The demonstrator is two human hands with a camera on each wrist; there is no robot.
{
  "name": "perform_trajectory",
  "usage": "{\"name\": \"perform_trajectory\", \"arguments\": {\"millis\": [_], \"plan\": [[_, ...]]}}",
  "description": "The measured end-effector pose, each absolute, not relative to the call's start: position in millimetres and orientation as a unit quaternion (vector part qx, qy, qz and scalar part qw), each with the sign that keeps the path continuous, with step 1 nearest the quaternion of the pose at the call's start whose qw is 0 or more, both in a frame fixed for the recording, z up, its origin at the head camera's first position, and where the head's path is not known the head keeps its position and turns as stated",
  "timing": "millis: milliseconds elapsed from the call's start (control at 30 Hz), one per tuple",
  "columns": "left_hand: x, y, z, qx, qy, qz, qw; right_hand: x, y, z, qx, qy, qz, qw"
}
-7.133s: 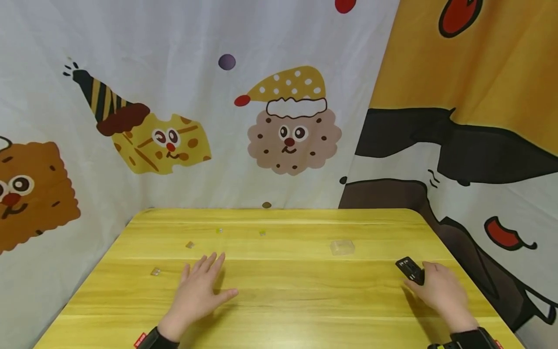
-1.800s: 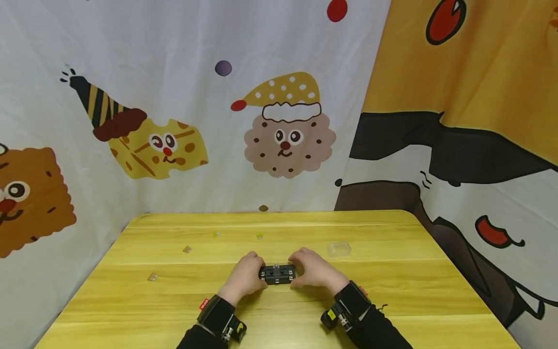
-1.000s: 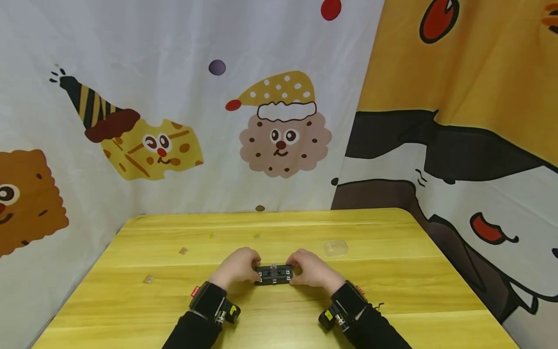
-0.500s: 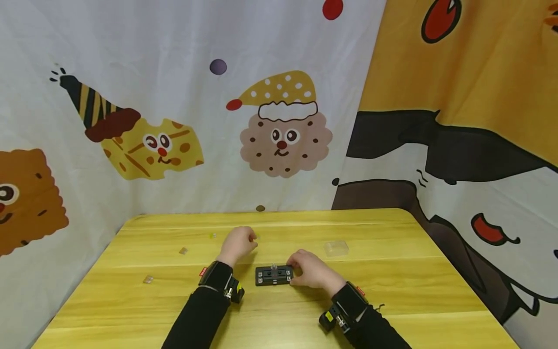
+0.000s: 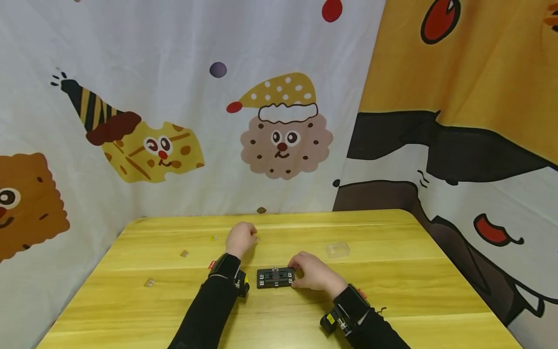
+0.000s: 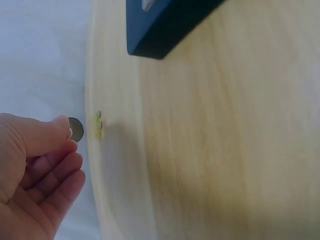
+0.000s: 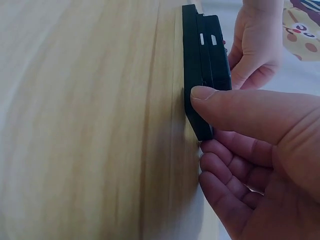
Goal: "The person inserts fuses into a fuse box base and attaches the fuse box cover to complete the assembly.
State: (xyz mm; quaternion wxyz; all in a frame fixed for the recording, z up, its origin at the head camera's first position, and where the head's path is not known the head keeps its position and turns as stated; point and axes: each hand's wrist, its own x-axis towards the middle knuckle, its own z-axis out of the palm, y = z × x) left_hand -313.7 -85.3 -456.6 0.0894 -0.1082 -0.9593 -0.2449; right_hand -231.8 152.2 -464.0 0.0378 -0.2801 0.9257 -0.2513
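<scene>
A black fuse box (image 5: 275, 277) with silver corner terminals lies crosswise on the table. My right hand (image 5: 316, 274) pinches its right end, thumb (image 7: 225, 110) along one side, the other fingers partly hidden. Beyond the box, my left hand (image 5: 241, 240) reaches over the table with thumb and index close together and the other fingers loosely curled. A small yellow blade fuse (image 6: 98, 125) lies just past those fingertips, apparently apart from them. More small fuses lie to the left: a yellowish one (image 5: 214, 238), a tan one (image 5: 185, 253) and a pale one (image 5: 149, 282).
A clear plastic cover (image 5: 338, 250) sits on the yellow wooden table (image 5: 392, 291), right of the box. The table's far edge meets a printed curtain (image 5: 183, 97). A dark round dot (image 6: 76, 129) behind my left fingertips appears to be curtain print.
The box came from the right to the centre, where both hands held it. My left hand has since let go and moved forward beside the far fuse. My right hand stays on the box.
</scene>
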Motion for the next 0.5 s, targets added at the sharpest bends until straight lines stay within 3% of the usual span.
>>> {"name": "perform_trajectory", "arguments": {"millis": [500], "plan": [[-324.2, -79.5, -467.4, -0.106, -0.970, -0.211, 0.065, -231.8, 153.5, -465.7, -0.273, 0.926, -0.256, 0.041]]}}
